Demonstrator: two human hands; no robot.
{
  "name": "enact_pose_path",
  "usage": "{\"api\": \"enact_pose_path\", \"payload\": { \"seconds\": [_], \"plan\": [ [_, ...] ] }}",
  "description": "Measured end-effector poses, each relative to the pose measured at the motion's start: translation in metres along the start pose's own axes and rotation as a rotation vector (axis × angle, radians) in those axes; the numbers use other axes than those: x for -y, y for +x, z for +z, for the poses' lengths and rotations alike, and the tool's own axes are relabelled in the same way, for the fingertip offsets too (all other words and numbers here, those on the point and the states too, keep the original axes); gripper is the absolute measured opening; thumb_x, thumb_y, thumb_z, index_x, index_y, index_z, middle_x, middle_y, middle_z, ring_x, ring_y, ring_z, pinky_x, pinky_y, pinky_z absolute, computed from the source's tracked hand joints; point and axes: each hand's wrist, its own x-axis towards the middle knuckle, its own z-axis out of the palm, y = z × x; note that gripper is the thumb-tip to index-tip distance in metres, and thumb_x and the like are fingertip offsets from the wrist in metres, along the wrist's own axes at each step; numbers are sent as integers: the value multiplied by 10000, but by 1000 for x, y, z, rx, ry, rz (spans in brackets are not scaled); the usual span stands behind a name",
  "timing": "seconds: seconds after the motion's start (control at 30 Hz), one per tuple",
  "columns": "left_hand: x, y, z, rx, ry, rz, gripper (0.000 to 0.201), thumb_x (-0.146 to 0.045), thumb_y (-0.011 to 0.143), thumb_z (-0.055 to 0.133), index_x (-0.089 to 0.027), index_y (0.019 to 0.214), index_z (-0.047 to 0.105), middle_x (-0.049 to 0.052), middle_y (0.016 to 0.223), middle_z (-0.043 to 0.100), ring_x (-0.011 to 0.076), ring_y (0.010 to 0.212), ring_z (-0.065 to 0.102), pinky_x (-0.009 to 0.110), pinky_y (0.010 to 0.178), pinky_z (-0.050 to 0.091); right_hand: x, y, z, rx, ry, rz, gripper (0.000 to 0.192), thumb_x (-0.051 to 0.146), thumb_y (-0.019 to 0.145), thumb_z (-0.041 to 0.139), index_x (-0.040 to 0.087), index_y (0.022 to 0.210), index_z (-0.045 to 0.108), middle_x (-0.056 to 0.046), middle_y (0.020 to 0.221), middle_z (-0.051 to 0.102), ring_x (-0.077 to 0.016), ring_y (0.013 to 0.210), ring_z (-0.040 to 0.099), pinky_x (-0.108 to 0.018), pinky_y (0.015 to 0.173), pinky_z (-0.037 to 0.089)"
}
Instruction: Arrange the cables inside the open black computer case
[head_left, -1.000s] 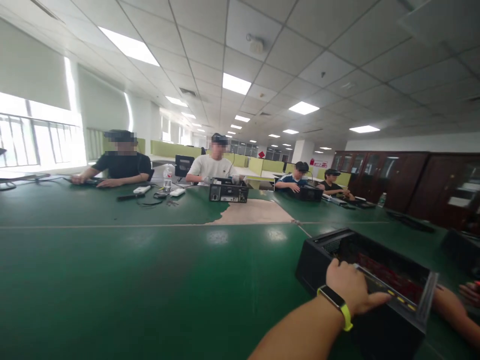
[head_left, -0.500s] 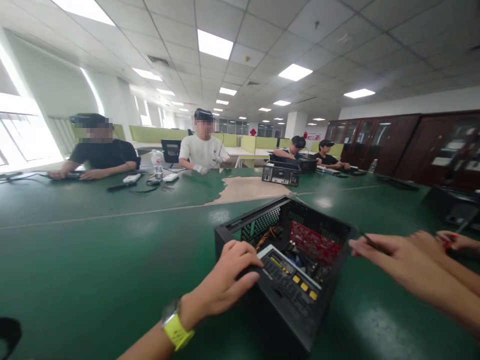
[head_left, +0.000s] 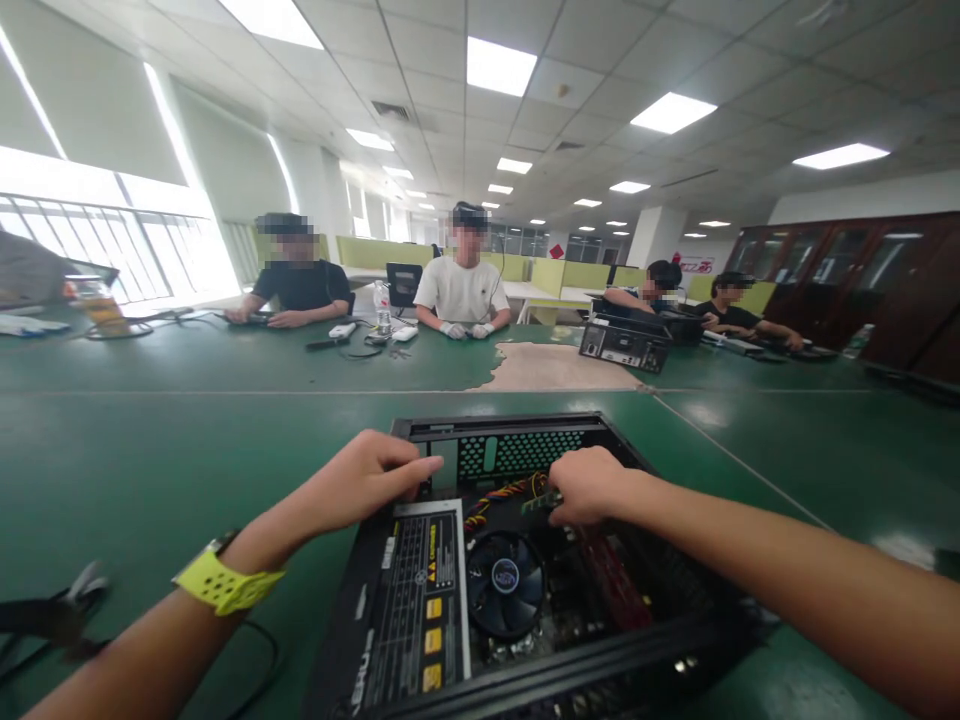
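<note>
An open black computer case (head_left: 600, 690) lies in front of me on the green table. My left hand (head_left: 379, 475) is closed over the case's upper left edge, its thumb stretched inward and its other fingers curled, partly hidden. Inside the case, my right hand (head_left: 589, 485) pinches a green memory stick (head_left: 536, 503), mostly covered by the fingers. Beside the stick run twisted coloured wires (head_left: 499, 495). A labelled power supply (head_left: 424, 590) fills the left part of the case, with a black cooling fan (head_left: 506, 580) next to it. The red circuit board (head_left: 615, 580) lies below my right wrist.
Across the table sits a person in a white shirt (head_left: 466, 285), with other people on both sides. A second computer case (head_left: 626, 342) stands at the far right of a bare patch (head_left: 555, 367). Cables (head_left: 259, 665) lie left of my case.
My right hand has moved from beyond the case's right side to inside it with the stick. My left hand has shifted to the case's upper left edge. The case appears turned, and the view has swung.
</note>
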Motion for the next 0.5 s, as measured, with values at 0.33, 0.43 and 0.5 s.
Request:
{"api": "enact_pose_path", "payload": {
  "seconds": [0.33,0.43,0.5],
  "plan": [
    [-53,113,78,674,510,-144,269,-379,500,839,-179,535,662,34,496,599,178,480,550,296,522,433,-19,32,4,-23,178,-263,240,238,680,624,172,894,711,-4,725,647,-129,658,553,-207,535,331],
    [-30,131,105,775,476,-221,316,-445,538,819,-177,505,655,29,424,565,197,441,567,313,487,470,-19,39,20,33,199,-264,263,313,650,702,169,870,713,-8,719,649,-137,636,546,-212,515,330],
    [-14,136,119,745,498,-244,328,-465,634,768,-161,562,668,40,466,589,209,480,594,346,525,501,-21,43,29,90,205,-255,254,340,643,714,167,830,719,-12,684,643,-147,606,541,-224,491,323]
  ]
}}
